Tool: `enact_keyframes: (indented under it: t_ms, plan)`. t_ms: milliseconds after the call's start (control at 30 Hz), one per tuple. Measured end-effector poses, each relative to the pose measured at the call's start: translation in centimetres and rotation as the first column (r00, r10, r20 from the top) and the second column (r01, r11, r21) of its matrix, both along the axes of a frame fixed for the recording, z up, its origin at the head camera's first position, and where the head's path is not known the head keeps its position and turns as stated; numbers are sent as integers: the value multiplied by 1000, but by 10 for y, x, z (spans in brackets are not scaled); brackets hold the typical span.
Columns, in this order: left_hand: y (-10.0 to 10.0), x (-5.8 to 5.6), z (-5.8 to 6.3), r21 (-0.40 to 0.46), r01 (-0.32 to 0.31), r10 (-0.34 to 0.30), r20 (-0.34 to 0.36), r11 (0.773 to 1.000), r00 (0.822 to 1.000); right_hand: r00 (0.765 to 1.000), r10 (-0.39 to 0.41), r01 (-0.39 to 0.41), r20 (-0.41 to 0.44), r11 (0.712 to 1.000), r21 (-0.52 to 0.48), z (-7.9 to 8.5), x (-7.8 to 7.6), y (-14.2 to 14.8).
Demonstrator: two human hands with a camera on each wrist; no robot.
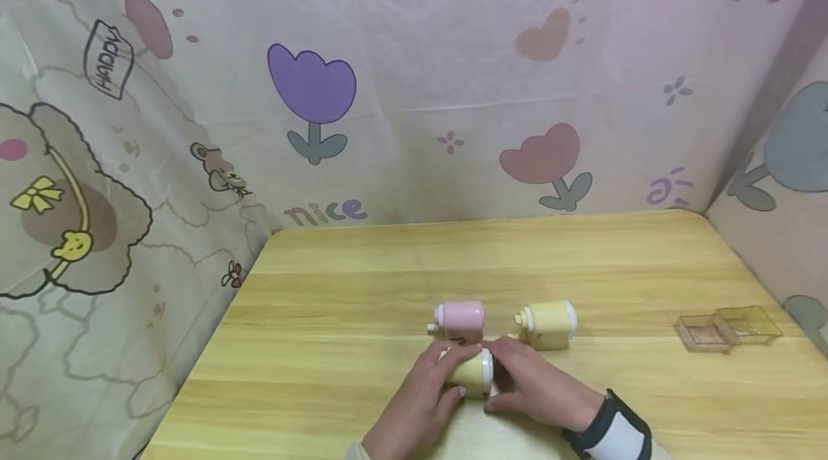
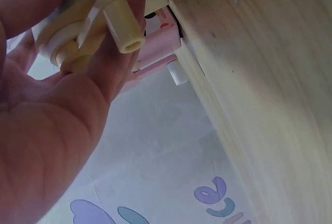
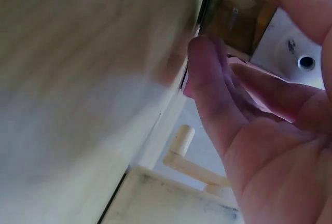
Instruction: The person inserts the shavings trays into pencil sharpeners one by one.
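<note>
A yellow hand-crank pencil sharpener [image 1: 470, 374] is in my left hand [image 1: 420, 395], whose fingers lie over its top and whose thumb is at its near side. Its crank handle [image 2: 122, 22] pokes out between the fingers in the left wrist view. By the sharpener's white end [image 3: 295, 47], which has a round pencil hole, my right hand [image 1: 533, 384] has its fingers and thumb spread apart. Below the hole an amber see-through section [image 3: 236, 16] shows, close to the right fingertips.
Just beyond the hands stands a pink crank sharpener [image 1: 464, 320]. Right of it is a second yellow sharpener [image 1: 551, 325]. Two see-through drawers, one pinkish [image 1: 701, 332] and one yellow [image 1: 749, 325], lie at the table's right. Patterned cloth [image 1: 414, 86] hangs behind the wooden table [image 1: 323, 280].
</note>
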State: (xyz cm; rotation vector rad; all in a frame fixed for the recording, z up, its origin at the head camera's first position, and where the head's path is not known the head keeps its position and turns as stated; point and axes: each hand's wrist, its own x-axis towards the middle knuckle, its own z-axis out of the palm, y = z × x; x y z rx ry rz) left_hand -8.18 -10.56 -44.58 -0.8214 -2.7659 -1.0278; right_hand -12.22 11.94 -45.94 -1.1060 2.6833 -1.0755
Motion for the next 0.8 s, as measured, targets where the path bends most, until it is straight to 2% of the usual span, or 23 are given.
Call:
enact_keyframes:
  t_ms: [133,233,333,500,667,800]
  plan:
    - [-7,-3,4,25,39,-40,44,999,998,999,-21,21,-48,1000,3,4,6,11]
    - [-16,-3,7,44,47,-51,82,998,995,997,-3,-1,-83,999,-53,6,9,22]
    - [-25,-2,9,38,27,-31,113,999,993,995,21,-33,-96,992,-119,6,11,33]
    - [-40,-3,12,22,-84,80,144,996,986,995,10,-26,-95,985,-171,6,15,49]
    - [-53,-8,12,-5,-234,234,84,972,969,997,-1,-13,-73,981,-192,2,19,57]
    - [-60,-12,9,4,-307,307,52,952,950,997,-27,14,-67,982,-190,-3,21,61]
